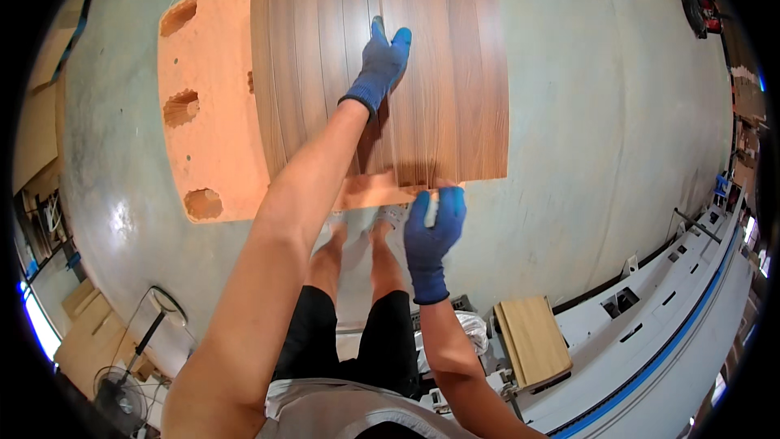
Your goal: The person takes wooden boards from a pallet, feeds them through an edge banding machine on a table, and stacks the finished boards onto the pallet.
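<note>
Several brown wood-grain planks (305,57) lie side by side in front of me, on top of an orange board (213,146) with rough-edged holes. Both my hands wear blue knit gloves. My left hand (382,65) reaches out over the middle planks, thumb and forefinger apart, casting a dark shadow below the wrist. At the near ends of the planks is my right hand (436,232). Its thumb and fingers are spread, with a pale gap between them, and the fingertips are at or close to the plank ends. Whether they touch is unclear.
My legs (327,264) stand just behind the board's near edge. On the right runs a long grey machine bed (650,309) with a blue strip, a brown cardboard piece (532,341) beside it. A fan (122,398) stands lower left. A dark and red object (700,12) lies far right.
</note>
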Motion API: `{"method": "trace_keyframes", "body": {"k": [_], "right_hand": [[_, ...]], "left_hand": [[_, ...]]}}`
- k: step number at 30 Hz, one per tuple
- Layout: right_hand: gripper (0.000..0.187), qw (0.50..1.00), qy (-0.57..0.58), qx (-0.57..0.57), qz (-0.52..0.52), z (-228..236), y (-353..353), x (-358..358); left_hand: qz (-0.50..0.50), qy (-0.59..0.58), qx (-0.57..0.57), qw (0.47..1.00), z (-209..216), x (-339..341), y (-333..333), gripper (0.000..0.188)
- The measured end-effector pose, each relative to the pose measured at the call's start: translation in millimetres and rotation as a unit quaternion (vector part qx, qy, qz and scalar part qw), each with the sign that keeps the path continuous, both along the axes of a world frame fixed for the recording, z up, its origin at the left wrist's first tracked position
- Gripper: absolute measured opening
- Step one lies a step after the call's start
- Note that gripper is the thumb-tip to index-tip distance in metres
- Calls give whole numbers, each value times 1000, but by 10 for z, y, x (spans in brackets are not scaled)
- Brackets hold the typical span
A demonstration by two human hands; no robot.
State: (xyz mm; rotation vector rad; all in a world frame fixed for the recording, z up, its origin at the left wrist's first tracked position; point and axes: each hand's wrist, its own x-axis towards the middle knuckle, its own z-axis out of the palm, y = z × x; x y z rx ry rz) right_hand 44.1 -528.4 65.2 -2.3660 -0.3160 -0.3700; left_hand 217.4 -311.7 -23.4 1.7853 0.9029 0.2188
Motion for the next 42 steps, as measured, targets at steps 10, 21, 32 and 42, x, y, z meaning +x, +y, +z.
{"method": "trace_keyframes", "body": {"k": [10,21,32,42], "right_hand": [[46,632,571,511,-117,-747,-530,-120],[47,571,613,515,-184,-844,-335,206],[18,419,485,749,-168,-1298,-576,-462],[29,209,333,827,-402,-2463,99,220]], "left_hand": [[37,16,-56,998,-88,-7,42,86],[24,7,11,1000,-185,-3,23,85],[-28,111,24,993,-370,-26,303,82],[-38,-12,-168,985,-406,-20,273,39]]}}
